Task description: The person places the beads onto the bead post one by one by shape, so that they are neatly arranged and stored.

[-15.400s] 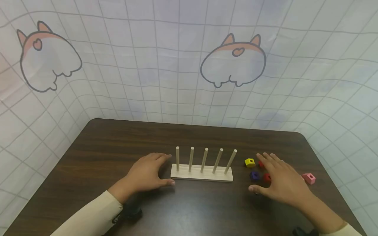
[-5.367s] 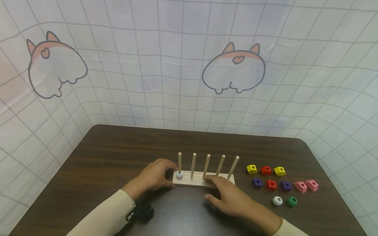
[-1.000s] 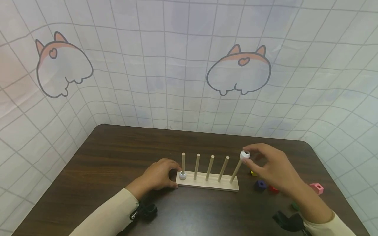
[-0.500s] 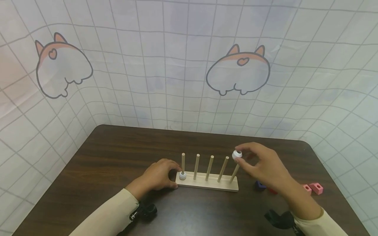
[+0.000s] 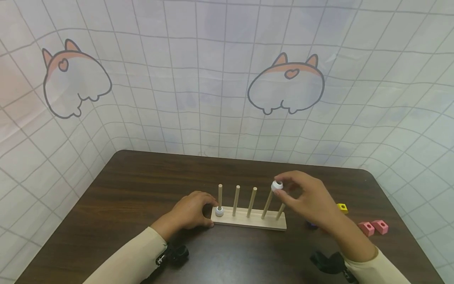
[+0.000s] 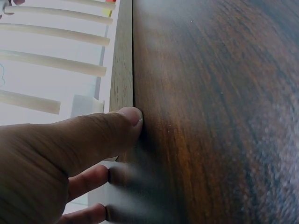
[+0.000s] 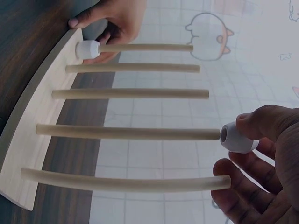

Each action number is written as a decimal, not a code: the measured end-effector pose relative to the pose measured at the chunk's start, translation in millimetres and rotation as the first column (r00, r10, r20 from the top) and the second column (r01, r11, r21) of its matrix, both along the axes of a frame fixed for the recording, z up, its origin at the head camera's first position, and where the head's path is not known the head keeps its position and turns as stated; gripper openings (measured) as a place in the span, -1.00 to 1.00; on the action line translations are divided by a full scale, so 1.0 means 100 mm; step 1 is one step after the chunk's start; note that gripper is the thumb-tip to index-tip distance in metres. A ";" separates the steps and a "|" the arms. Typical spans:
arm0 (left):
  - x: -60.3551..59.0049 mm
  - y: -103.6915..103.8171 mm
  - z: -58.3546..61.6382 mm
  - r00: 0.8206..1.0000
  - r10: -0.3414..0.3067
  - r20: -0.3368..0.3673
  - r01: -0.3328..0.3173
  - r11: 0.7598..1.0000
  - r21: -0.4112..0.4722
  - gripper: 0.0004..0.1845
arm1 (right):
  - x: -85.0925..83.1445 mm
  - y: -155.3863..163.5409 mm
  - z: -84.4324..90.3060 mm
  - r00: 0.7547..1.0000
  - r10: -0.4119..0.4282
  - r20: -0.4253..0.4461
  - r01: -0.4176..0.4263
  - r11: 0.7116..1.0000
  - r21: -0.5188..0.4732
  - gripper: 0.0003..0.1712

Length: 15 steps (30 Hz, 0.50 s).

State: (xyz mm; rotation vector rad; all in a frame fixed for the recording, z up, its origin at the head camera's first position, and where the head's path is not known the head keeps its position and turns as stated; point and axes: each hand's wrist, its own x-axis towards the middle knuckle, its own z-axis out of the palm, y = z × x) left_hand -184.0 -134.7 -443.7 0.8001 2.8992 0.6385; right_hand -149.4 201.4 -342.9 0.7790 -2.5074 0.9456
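A wooden peg rack [image 5: 244, 224] with a row of upright pegs stands on the table. One white bead [image 5: 219, 212] sits at the foot of its leftmost peg. My left hand [image 5: 189, 211] grips the rack's left end, the thumb [image 6: 124, 123] pressed on the front edge and the fingers behind. Between thumb and fingertips of my right hand [image 5: 312, 197] is a second white bead [image 7: 237, 138]. That bead is at the tip of the second peg from the right [image 7: 131, 132], its hole facing the peg; whether the tip is inside cannot be told.
Two pink blocks [image 5: 380, 226] with holes lie on the table to the right. Near the right forearm are a yellow block [image 5: 342, 208] and a partly hidden purple block [image 5: 312, 225]. The right arm covers other pieces. A patterned white curtain [image 5: 198, 98] hangs behind the table.
Over the last second my right hand has carried the white bead leftward, from the rightmost peg's tip to the tip of the peg beside it. The left hand and rack have stayed put.
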 end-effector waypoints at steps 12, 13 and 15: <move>0.01 0.00 0.01 1.000 -0.019 -0.011 0.019 1.000 0.007 -0.49 | -0.04 -0.12 -0.02 0.996 0.081 -0.028 -0.081 0.997 -0.019 -0.62; 0.00 0.00 0.01 1.000 -0.018 -0.011 0.018 1.000 0.008 -0.49 | -0.04 -0.13 -0.02 0.996 0.084 -0.026 -0.085 0.996 -0.020 -0.62; 0.00 0.00 0.00 1.000 -0.016 -0.009 0.016 1.000 0.010 -0.48 | -0.03 -0.16 -0.01 0.996 0.083 -0.020 -0.083 0.996 -0.017 -0.63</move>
